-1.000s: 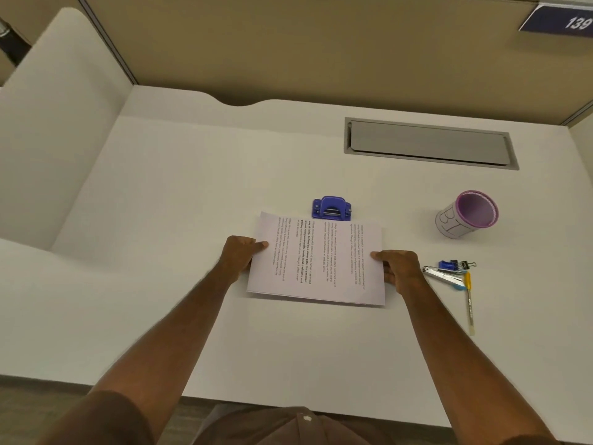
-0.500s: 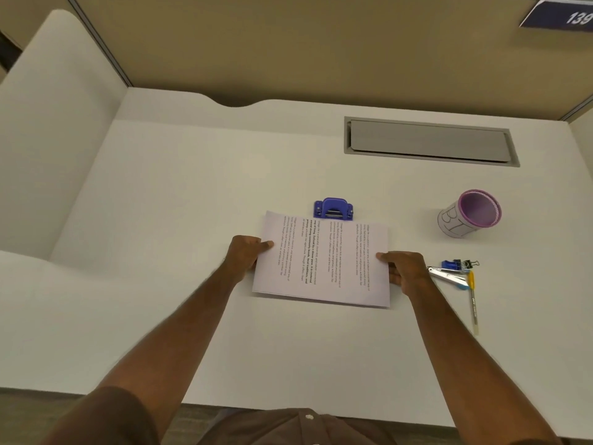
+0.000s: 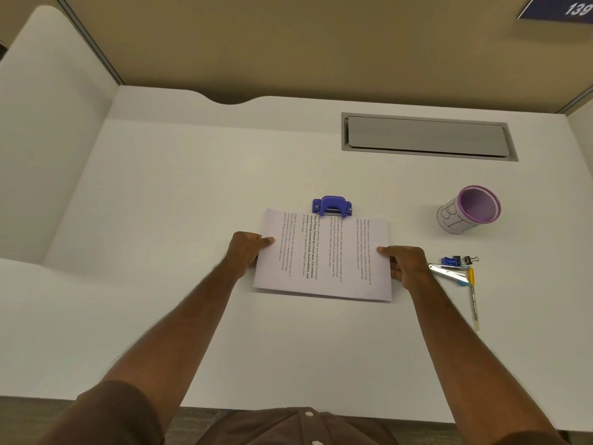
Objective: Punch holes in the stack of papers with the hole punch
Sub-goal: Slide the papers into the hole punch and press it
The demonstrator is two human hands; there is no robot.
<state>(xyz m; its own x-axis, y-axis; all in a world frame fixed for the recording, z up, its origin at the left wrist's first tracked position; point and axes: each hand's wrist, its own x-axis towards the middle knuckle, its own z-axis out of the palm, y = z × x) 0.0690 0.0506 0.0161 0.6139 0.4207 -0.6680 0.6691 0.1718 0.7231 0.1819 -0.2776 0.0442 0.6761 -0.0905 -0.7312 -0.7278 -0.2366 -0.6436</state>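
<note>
Nearest are two bare forearms coming out of brown sleeves, reaching across the white laminate desk [image 3: 160, 203]. The left hand [image 3: 245, 252] grasps the nine o'clock edge of the printed white stack of papers [image 3: 324, 258], thumb laid on top; the right hand [image 3: 406, 264] grasps the three o'clock edge the same way. The stack lies flat at the desk's middle, text running sideways. Its far edge, at twelve o'clock, sits in the mouth of the small blue plastic hole punch [image 3: 332, 207]. At three o'clock of the stack lie a blue binder clip [image 3: 455, 261], a metal clip [image 3: 447, 272] and a yellow pen [image 3: 473, 297]. Farther off, at two o'clock, a purple-rimmed paper cup [image 3: 468, 209] lies tipped. Beyond it, a grey cable hatch [image 3: 426, 136] is set into the desk.
</note>
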